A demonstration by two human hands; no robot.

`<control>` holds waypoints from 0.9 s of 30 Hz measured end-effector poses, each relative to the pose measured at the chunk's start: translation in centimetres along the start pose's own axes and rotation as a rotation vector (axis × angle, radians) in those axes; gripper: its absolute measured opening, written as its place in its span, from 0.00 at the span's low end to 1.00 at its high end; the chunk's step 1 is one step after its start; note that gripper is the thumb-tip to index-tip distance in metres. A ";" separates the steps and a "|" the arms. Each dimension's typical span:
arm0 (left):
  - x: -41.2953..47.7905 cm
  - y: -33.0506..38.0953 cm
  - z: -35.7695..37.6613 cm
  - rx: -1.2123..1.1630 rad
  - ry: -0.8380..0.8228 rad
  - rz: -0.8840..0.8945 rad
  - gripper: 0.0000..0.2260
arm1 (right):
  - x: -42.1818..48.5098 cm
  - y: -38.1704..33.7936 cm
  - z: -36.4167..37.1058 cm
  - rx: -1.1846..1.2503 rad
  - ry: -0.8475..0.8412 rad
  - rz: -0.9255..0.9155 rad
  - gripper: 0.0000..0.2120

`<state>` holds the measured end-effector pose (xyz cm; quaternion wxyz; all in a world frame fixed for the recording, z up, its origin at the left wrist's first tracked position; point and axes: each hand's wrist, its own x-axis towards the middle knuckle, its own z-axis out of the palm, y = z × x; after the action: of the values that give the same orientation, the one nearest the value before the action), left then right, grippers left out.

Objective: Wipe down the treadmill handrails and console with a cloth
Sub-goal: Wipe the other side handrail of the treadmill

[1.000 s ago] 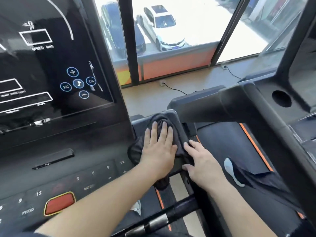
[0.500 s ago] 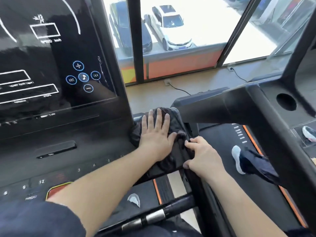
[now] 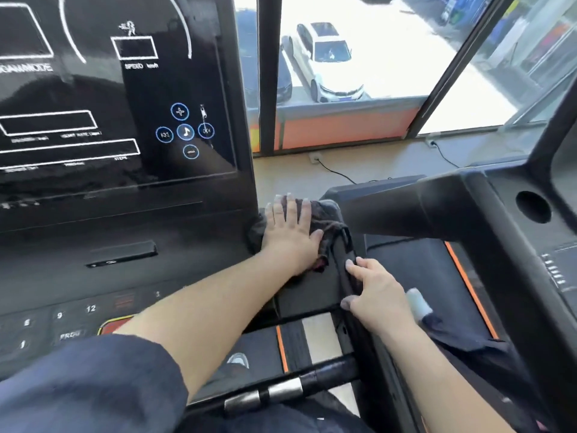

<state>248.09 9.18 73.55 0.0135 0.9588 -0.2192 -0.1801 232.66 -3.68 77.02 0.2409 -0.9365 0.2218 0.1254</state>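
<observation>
Right of the console [image 3: 125,214] | left hand [image 3: 293,232] lay flat, fingers spread, pressing cloth [image 3: 324,220] onto the handrail [image 3: 312,285] | right hand [image 3: 377,292] loosely gripped rail's edge | best: firm, overlapping strokes.

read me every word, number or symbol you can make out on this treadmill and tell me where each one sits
"SPEED km/h": display screen, under a box.
Plus, minus, music note, skip icons: blue circles on the screen.
"9", "12", "6", "1", "3": keypad below.
"PROG": keypad, blurred.
Other screen captions: too blurred to read.
</observation>
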 end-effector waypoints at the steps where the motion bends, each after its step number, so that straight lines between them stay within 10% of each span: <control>1: -1.3 0.3 0.6 0.010 0.017 0.031 0.33 | -0.2 0.3 0.1 0.015 0.002 -0.005 0.36; 22: -10.5 0.5 4.8 0.064 0.017 0.457 0.34 | -1.1 0.7 1.0 0.107 0.030 0.018 0.35; 27: -0.5 -0.2 0.6 0.031 0.058 0.260 0.32 | -1.0 0.5 0.9 0.103 -0.014 0.034 0.36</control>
<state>247.53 9.61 73.19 0.0283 0.9273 -0.3439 -0.1454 231.48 -3.27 76.42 0.2882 -0.9181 0.2421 0.1245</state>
